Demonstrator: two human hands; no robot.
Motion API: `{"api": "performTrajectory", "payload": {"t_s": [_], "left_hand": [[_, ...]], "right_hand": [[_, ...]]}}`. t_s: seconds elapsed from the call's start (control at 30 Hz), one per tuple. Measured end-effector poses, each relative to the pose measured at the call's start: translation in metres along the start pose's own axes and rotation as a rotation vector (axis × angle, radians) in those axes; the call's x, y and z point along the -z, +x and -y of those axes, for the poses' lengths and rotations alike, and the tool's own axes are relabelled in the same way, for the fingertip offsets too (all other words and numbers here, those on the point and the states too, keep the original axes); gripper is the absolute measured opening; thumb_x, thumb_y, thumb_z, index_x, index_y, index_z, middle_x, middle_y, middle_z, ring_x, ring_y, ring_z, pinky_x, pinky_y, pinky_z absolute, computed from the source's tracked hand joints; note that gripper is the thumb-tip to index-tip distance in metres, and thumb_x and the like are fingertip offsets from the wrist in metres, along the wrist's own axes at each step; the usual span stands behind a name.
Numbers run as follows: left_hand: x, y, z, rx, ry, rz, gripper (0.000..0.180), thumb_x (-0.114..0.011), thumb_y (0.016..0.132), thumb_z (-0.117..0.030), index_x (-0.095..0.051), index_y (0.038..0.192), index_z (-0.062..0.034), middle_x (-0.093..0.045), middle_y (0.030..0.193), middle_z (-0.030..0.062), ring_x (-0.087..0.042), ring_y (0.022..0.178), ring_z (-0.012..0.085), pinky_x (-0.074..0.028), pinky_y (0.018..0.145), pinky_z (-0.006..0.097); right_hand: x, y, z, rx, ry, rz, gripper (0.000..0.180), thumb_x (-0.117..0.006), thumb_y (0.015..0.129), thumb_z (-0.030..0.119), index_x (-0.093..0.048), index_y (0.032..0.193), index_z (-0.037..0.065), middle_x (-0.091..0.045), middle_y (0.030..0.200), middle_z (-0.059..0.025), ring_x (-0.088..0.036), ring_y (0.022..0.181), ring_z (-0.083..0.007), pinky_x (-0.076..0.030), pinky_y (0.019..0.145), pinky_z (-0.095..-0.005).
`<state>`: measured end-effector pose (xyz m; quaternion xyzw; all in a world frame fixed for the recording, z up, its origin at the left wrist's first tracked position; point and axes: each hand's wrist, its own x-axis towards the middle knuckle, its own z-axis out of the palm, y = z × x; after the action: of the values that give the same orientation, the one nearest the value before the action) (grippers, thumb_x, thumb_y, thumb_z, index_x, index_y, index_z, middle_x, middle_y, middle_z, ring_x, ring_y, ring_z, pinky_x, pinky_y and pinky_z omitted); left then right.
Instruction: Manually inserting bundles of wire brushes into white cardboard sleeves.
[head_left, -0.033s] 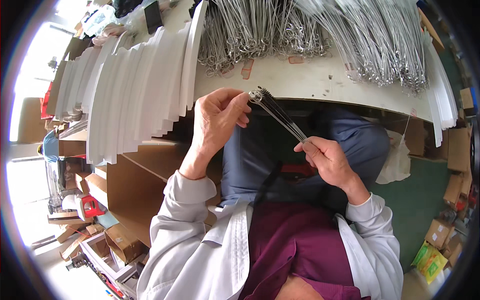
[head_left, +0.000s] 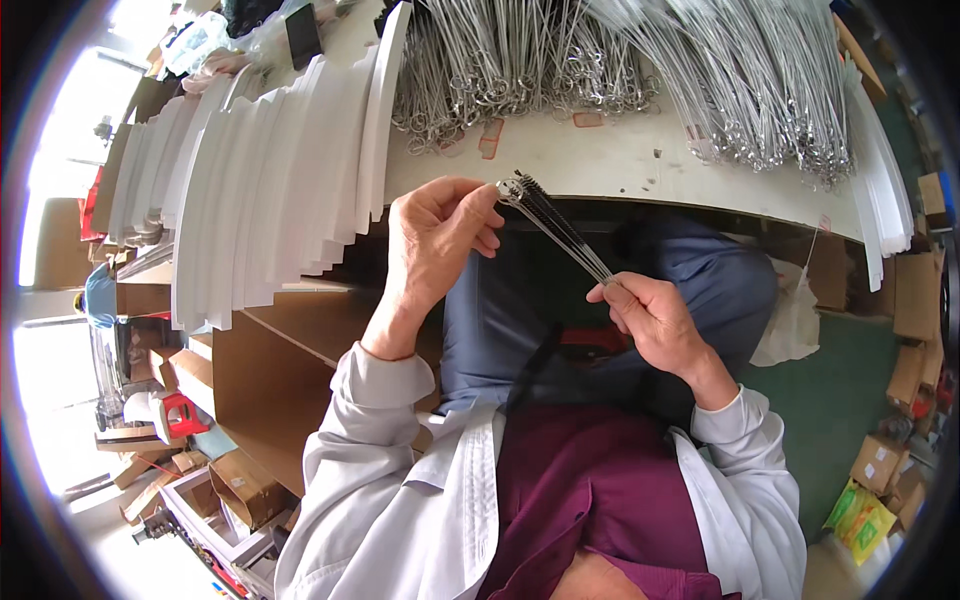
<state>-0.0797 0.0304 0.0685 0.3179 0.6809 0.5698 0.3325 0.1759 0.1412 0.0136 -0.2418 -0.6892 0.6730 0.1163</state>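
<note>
A small bundle of thin wire brushes with dark bristles and bright looped ends slants above my lap, just off the table's front edge. The thumb and fingers of my left hand are pinched at the loops at its upper left end. Lower down, my right hand grips the bare wire shafts between thumb and fingers. How many brushes are in the bundle cannot be made out. Beyond my hands, a heap of looped metal wires lies on the pale table, with another wire heap to its right.
White folded card sheets stand in a row at the table's left, overhanging its edge. More white sheets are at the right end. A dark phone lies far left. An open cardboard box sits beside my left arm, and a white bag hangs right.
</note>
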Motion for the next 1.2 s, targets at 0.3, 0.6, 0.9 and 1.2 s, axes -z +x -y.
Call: {"api": "performTrajectory", "payload": {"t_s": [0.3,0.6,0.9,1.2], "left_hand": [[0.000,0.008,0.013,0.185,-0.346,0.037,0.023,-0.068,0.096,-0.016,-0.067,0.099,0.0060,-0.073,0.085,0.0204,-0.072,0.066,0.0219,-0.061,0.059,0.032],[0.005,0.012,0.041,0.273,-0.719,0.184,0.015,-0.060,0.100,-0.014,-0.065,0.102,0.0002,-0.074,0.093,0.0225,-0.074,0.075,0.0252,-0.061,0.066,0.037],[-0.003,0.017,0.045,0.256,-0.656,0.185,0.013,-0.055,0.098,-0.003,-0.066,0.105,0.0011,-0.075,0.092,0.0211,-0.074,0.072,0.0238,-0.063,0.067,0.034],[-0.020,0.010,0.032,0.077,-0.302,0.085,0.011,-0.066,0.094,-0.003,-0.069,0.101,0.0058,-0.073,0.086,0.0159,-0.073,0.075,0.0179,-0.062,0.068,0.031]], "right_hand": [[-0.003,0.001,0.005,0.201,-0.397,-0.181,0.018,-0.063,0.103,0.014,-0.065,0.096,-0.003,-0.056,0.067,-0.0212,-0.049,0.054,-0.0336,-0.042,0.052,-0.0362],[-0.002,-0.001,0.001,0.277,-0.462,-0.186,0.021,-0.059,0.105,0.013,-0.069,0.104,-0.005,-0.063,0.073,-0.0156,-0.054,0.058,-0.0202,-0.045,0.056,-0.0326],[0.000,-0.002,-0.005,0.099,-0.313,-0.133,0.026,-0.060,0.105,0.019,-0.070,0.099,-0.004,-0.063,0.069,-0.0188,-0.058,0.055,-0.0253,-0.045,0.054,-0.0342],[0.004,0.000,-0.010,0.052,-0.294,-0.149,0.026,-0.061,0.105,0.019,-0.072,0.098,-0.003,-0.060,0.064,-0.0169,-0.051,0.052,-0.0177,-0.042,0.051,-0.0325]]}}
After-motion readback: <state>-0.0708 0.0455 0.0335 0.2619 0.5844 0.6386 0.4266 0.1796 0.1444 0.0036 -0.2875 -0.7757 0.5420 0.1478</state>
